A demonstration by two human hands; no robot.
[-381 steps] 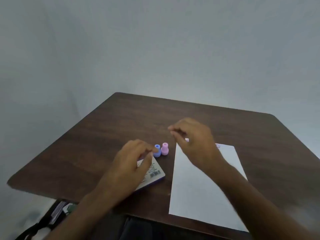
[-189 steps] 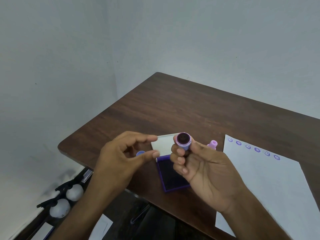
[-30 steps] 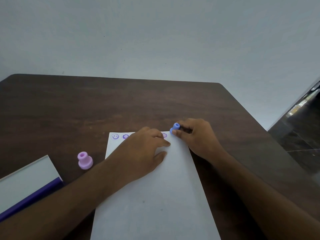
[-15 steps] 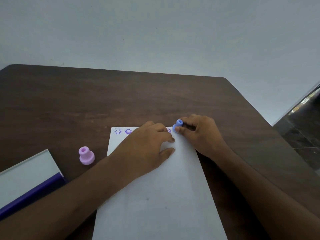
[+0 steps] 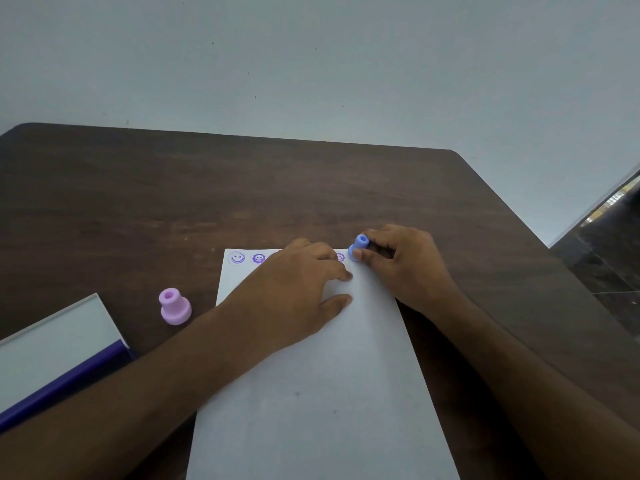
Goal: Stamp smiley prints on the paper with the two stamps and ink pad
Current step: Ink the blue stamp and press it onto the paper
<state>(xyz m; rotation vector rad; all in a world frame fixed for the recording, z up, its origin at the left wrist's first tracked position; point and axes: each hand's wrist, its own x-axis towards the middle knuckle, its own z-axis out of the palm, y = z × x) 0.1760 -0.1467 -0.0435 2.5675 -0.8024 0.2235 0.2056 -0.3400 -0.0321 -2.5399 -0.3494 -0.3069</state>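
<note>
Blue stamp [image 5: 358, 248], pinched in right hand [image 5: 401, 268], remains pressed at paper's [image 5: 311, 393] far right corner; left hand [image 5: 298, 292] stays flat, holding nothing.

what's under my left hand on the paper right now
The left hand lies flat on the white paper, covering the middle of the top row of purple smiley prints. Prints show either side; how many are covered can't be seen.
</note>
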